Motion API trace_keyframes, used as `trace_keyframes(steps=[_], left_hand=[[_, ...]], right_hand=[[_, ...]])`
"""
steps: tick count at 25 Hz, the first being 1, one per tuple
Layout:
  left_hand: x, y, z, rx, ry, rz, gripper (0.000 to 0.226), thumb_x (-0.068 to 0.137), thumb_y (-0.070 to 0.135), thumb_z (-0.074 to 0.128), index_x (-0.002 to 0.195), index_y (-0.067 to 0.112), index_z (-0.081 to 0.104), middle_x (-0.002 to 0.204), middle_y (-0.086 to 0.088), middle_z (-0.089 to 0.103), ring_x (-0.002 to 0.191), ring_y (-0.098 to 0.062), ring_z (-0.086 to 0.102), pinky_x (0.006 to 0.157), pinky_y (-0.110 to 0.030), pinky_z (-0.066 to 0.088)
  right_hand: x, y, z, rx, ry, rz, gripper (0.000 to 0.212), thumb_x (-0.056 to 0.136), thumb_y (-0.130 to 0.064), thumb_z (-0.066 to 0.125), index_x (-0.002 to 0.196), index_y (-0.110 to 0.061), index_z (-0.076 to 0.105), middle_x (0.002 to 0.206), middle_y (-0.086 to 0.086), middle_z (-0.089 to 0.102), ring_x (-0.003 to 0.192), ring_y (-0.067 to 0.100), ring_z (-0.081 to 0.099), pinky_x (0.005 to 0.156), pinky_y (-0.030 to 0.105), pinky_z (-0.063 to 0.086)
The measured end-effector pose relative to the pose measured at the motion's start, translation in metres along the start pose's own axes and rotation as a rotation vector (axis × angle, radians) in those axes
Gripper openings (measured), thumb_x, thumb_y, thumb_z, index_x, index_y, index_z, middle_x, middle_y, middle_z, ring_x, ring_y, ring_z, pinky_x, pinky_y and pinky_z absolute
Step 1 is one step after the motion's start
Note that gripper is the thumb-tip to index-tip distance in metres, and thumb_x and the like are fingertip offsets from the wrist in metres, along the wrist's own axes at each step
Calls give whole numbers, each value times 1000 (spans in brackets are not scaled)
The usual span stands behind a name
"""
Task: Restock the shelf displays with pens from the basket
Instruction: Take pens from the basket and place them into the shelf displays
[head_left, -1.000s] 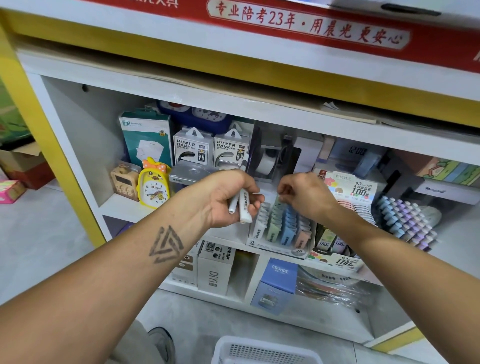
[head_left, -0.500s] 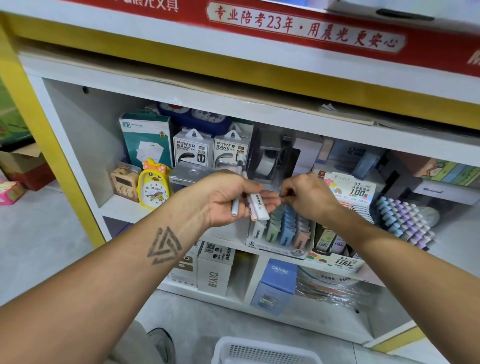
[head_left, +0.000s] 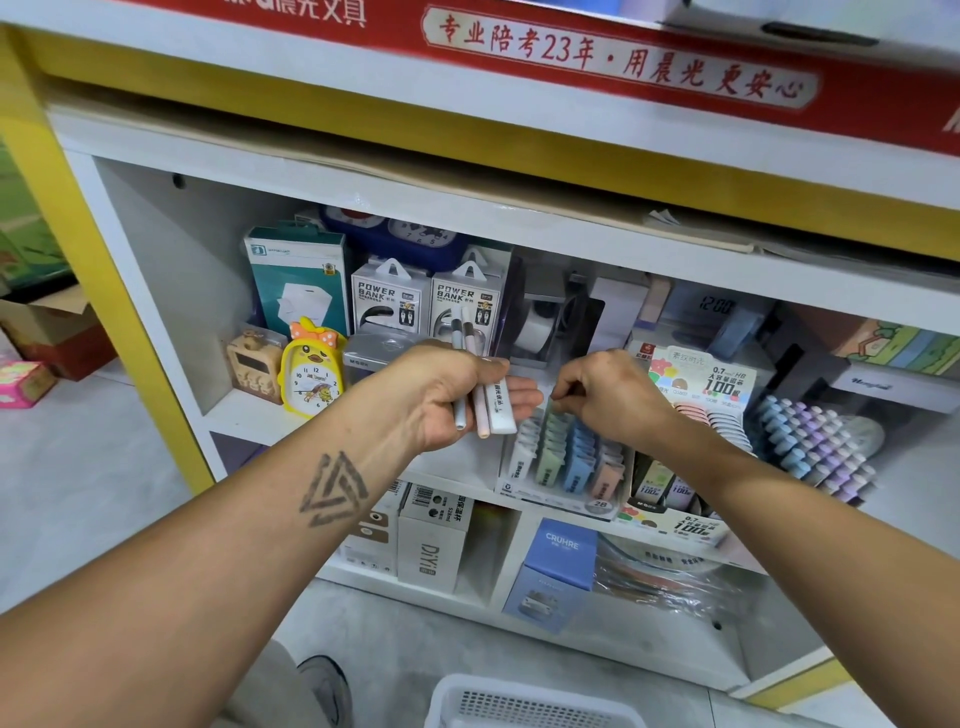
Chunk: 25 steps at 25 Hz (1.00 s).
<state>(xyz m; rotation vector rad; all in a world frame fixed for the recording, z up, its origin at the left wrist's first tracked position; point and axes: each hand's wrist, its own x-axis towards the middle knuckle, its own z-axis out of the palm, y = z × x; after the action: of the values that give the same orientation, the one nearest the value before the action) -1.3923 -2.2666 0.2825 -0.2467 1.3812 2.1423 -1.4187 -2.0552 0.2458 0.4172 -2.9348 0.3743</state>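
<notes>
- Our left hand (head_left: 457, 400) has turned a little since a moment ago; its fingers curl round three pens (head_left: 480, 405), now fanned out for picking
- Our right hand (head_left: 608, 400) has dropped onto the display box (head_left: 566, 457), pinching one green piece there
- The basket (head_left: 524, 704) waits below, so restocking continues

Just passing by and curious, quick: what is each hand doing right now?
Left hand: holds three slim pale pens.
Right hand: fingers curled at the pastel eraser display tray; anything pinched cannot be told.
</notes>
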Motion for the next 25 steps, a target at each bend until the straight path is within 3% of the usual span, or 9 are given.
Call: trace_keyframes(steps=[5,7,10,12,17,19,21,23,25], left_hand=[[2,0,-1,16,19,13,12,98,2,52,107,-2,60,107,-24,71,99,-31,70,78,-44,59],[3,1,-1,-3,27,35,11,97,3,55,105,-1,62,106,-22,71,96,-27,71,79,-41,58],[6,2,-2,-43,67,96,10,95,2,58,102,0,64,107,-20,71,85,-27,70,79,-46,59],[5,2,-2,-29,91,115,12,94,2,60,105,1,65,108,-22,69,82,-31,69,71,-51,59],[4,2,-1,-22,35,113,18,97,3,56,113,0,62,117,-26,66,93,-39,68,73,-59,57],[5,4,-4,-7,46,117,19,98,4,54,115,-1,61,114,-24,69,91,-36,70,70,-53,60],[5,5,-7,66,105,113,14,100,6,52,109,3,62,99,-17,72,77,-25,70,61,-36,60],[2,6,-8,136,142,95,10,99,6,52,99,8,61,74,-8,63,50,-13,52,40,-18,42],[1,7,-8,181,153,81,10,98,7,50,93,10,57,62,-3,50,39,-8,34,36,-12,25]], right_hand=[[4,-5,-7,-79,-152,75,18,91,-11,67,101,-22,77,110,-6,71,96,11,63,91,29,52],[2,-17,-14,195,-109,144,13,92,-14,68,96,-23,77,101,-6,74,91,10,67,84,27,53],[-9,-40,-24,853,-187,216,14,91,-21,71,93,-7,71,85,8,77,70,17,70,61,25,52],[-15,-54,-24,964,-188,175,22,88,-21,74,96,-1,67,84,14,76,66,21,69,52,22,49],[-16,-71,-18,1088,-32,196,30,79,-1,79,101,-4,59,71,15,71,56,20,64,51,26,51],[-15,-63,-23,1079,-11,209,39,81,2,76,114,-10,59,74,16,73,60,24,68,57,29,57],[-11,-51,-28,947,66,229,36,88,0,71,120,-12,60,76,13,74,66,24,73,64,32,61],[-5,-38,-27,734,162,241,16,93,-8,67,107,-15,64,80,7,74,70,17,75,70,33,62],[0,-29,-21,549,202,215,7,95,-14,66,96,-21,66,84,1,72,72,10,74,74,31,62]])
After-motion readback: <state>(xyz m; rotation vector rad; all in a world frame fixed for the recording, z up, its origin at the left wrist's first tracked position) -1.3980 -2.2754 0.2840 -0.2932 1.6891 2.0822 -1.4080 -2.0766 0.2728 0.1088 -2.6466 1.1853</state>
